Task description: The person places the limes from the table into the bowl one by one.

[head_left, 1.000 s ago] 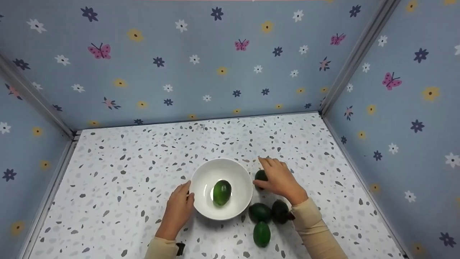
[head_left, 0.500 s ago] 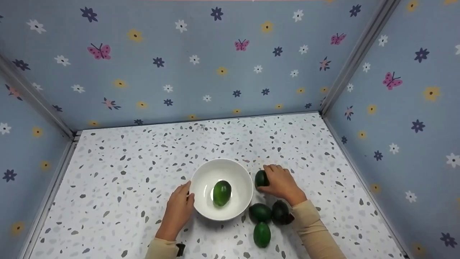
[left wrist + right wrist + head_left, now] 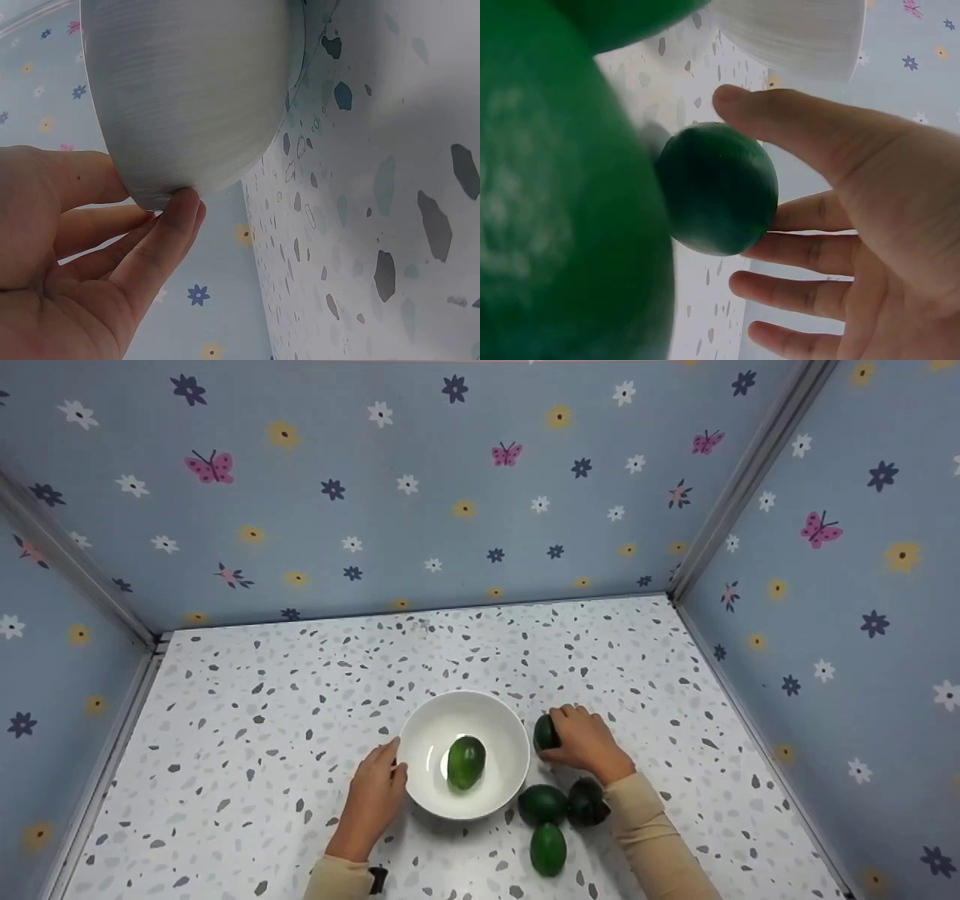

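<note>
A white bowl (image 3: 499, 727) stands near the table's middle with one glossy oval fruit (image 3: 466, 763) in it, green with a darker top. My left hand (image 3: 371, 799) holds the bowl at its left rim. The left wrist view has thumb and fingers against the outer wall of the bowl (image 3: 187, 97). To the bowl's right, my right hand (image 3: 589, 742) grips a dark green oval fruit (image 3: 545, 733). Seen from the right wrist, the thumb lies along one side of this fruit (image 3: 716, 191) and fingers reach behind the other; it appears to rest on the table.
Between the bowl and my right forearm lie a dark green fruit (image 3: 542, 805), a blackish one (image 3: 587, 802) and a brighter green one (image 3: 548, 849). The speckled table (image 3: 300, 682) meets blue flowered panels (image 3: 420, 525) at the back and sides.
My right hand has lowered slightly, and its fingers have closed around the dark green fruit beside the bowl. The left hand and the bowl have kept their places.
</note>
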`<state>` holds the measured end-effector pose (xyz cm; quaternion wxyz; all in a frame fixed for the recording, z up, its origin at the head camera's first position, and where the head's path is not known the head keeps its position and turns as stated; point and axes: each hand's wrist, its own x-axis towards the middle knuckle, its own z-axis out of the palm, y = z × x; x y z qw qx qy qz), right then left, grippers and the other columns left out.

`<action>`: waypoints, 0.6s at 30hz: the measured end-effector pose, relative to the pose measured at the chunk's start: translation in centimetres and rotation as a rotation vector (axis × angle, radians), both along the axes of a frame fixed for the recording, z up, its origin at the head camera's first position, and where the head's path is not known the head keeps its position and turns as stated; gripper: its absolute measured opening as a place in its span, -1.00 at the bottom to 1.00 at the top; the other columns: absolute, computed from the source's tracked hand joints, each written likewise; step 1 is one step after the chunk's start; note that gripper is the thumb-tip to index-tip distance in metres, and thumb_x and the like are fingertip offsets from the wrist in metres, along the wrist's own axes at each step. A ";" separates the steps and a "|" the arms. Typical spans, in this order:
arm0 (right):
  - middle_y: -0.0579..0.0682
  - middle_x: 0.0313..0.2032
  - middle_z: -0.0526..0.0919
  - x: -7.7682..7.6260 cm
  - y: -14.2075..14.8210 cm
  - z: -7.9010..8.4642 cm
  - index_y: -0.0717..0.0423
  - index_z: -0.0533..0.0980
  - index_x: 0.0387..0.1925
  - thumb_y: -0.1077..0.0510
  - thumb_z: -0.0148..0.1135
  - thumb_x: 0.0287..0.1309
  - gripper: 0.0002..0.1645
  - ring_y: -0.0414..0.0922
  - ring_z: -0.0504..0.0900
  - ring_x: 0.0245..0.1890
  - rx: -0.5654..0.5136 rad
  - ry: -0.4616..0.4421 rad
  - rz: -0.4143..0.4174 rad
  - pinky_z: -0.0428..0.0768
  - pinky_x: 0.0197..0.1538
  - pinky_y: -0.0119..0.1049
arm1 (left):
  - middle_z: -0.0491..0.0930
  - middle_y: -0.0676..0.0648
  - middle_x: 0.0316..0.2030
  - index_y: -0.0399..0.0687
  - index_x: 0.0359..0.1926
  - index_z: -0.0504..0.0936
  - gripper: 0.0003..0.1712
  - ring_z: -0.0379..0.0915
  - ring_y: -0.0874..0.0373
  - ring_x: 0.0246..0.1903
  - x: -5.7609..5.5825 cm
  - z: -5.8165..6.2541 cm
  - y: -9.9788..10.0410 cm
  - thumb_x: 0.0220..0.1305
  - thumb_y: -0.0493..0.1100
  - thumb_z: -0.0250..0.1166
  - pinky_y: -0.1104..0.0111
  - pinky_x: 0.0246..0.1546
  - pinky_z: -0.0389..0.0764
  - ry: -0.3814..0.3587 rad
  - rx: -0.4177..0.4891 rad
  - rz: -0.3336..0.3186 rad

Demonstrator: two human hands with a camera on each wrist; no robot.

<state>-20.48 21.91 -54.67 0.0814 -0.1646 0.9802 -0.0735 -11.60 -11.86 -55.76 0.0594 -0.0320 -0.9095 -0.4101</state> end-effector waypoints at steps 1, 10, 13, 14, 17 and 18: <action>0.15 -0.01 0.58 0.0 0.0 0.0 0.22 0.49 0.18 -0.19 0.53 -0.01 -0.16 0.11 0.53 -0.02 -0.001 -0.004 -0.003 0.54 0.01 0.10 | 0.48 -0.38 0.17 -0.47 0.34 0.38 -0.47 0.45 -0.26 0.14 0.0 0.0 0.0 0.41 -0.35 0.19 0.03 0.11 0.57 -0.010 0.000 0.003; 0.16 -0.14 0.59 -0.4 -0.2 -0.2 0.25 0.52 0.04 -0.05 0.57 0.00 -0.32 0.11 0.56 -0.12 -0.004 -0.007 -0.010 0.58 -0.07 0.09 | 0.47 -0.36 0.19 -0.44 0.36 0.37 -0.47 0.42 -0.24 0.17 -0.1 0.2 0.1 0.43 -0.33 0.18 0.00 0.16 0.53 -0.050 0.003 0.008; 0.17 -0.15 0.60 -0.3 -0.3 -0.1 0.26 0.53 0.02 -0.06 0.57 0.00 -0.33 0.11 0.56 -0.13 -0.008 0.013 0.002 0.59 -0.09 0.09 | 0.47 -0.36 0.19 -0.45 0.35 0.38 -0.47 0.43 -0.24 0.16 0.0 0.2 0.0 0.42 -0.33 0.18 0.01 0.15 0.53 -0.040 0.003 0.009; 0.17 -0.16 0.60 -0.3 -0.3 0.0 0.26 0.53 0.00 -0.06 0.57 -0.01 -0.33 0.12 0.57 -0.14 -0.011 0.023 0.006 0.59 -0.11 0.09 | 0.47 -0.37 0.18 -0.46 0.34 0.38 -0.47 0.43 -0.25 0.16 0.0 0.1 0.0 0.42 -0.34 0.19 0.01 0.14 0.55 -0.029 0.002 0.005; 0.16 -0.19 0.59 -0.2 -0.4 0.2 0.27 0.52 -0.04 -0.07 0.58 -0.02 -0.34 0.11 0.57 -0.17 -0.015 0.060 0.018 0.60 -0.16 0.09 | 0.48 -0.38 0.16 -0.48 0.33 0.39 -0.47 0.45 -0.26 0.15 0.1 0.1 0.0 0.40 -0.35 0.20 0.02 0.12 0.56 -0.010 -0.003 0.002; 0.16 -0.20 0.59 -0.2 -0.4 0.3 0.27 0.52 -0.05 -0.07 0.58 -0.03 -0.35 0.11 0.57 -0.19 -0.016 0.075 0.022 0.60 -0.17 0.09 | 0.48 -0.38 0.16 -0.48 0.33 0.39 -0.47 0.45 -0.26 0.14 0.1 0.1 0.0 0.40 -0.35 0.20 0.02 0.12 0.56 -0.005 -0.006 0.001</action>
